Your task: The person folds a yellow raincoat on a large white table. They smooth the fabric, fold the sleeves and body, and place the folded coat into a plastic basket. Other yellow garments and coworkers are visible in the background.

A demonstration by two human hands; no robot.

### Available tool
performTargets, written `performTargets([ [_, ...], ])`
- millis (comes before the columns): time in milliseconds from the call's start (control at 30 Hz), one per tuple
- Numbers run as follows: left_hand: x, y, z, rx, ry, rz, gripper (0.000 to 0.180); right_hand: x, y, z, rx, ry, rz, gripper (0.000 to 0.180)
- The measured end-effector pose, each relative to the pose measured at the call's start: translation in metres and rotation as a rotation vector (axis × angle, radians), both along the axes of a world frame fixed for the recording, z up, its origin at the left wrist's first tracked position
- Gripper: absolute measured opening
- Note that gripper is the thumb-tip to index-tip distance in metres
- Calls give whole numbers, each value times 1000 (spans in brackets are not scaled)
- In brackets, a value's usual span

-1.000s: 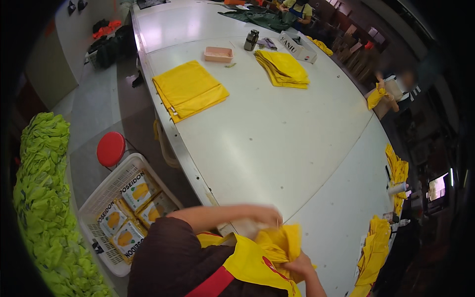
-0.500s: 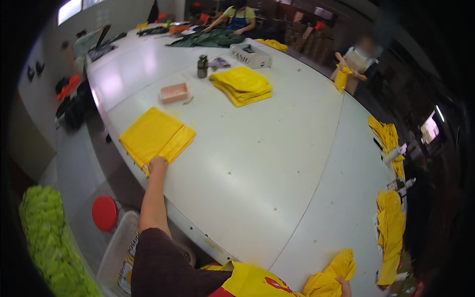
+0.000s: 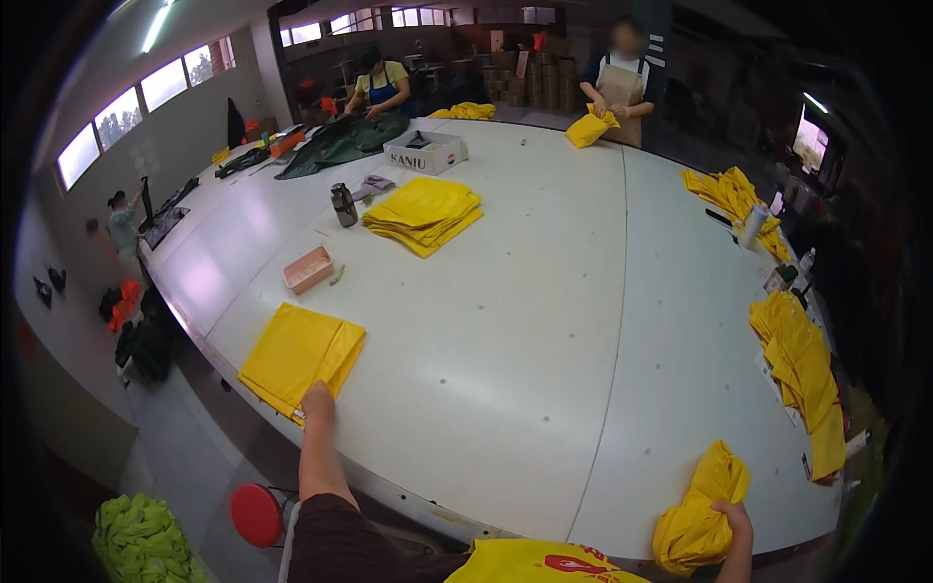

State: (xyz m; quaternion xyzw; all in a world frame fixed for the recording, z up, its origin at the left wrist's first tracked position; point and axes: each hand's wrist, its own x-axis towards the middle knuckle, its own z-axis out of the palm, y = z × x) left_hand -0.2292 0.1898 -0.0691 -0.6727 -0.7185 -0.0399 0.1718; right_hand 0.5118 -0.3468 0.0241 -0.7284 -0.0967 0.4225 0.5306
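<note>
Yellow bundle (image 3: 698,513), softly shiny, creased, narrowed midway, bulging below

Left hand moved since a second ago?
Yes: the left hand went left and forward, toward the pink tray, and is now at the folded yellow fabric.

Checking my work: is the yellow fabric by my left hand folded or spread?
Folded: the yellow fabric lies squared, with straight creases and layered edges.

Smooth glossy tabletop (image 3: 505,369), creased plastic-like yellow bundle (image 3: 698,520), smooth yellow folded sheet (image 3: 294,355), pink plastic tray (image 3: 309,271)
</note>
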Motion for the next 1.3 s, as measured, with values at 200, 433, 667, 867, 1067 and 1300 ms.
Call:
performTargets([
  [200, 112, -39, 52, 257, 48, -499, 6, 14, -18, -20, 26, -73, 29, 56],
  [433, 379, -252, 42, -178, -904, -1195, 12, 8, -9, -4, 43, -67, 67, 52],
  [667, 490, -368, 9, -467, -1127, -1547, 19, 22, -23, -16, 119, -132, 168, 52],
  [867, 465, -337, 9, -836, -1294, -772, 24, 34, -17, -17, 55, -82, 295, 56],
  [1067, 460, -341, 22, -350, -829, -1083, 26, 37, -21, 2, -24, -10, 246, 56],
  [1300, 472, -347, 29, -280, -659, -1141, 19, 28, 5, 36, 80, -56, 416, 60],
])
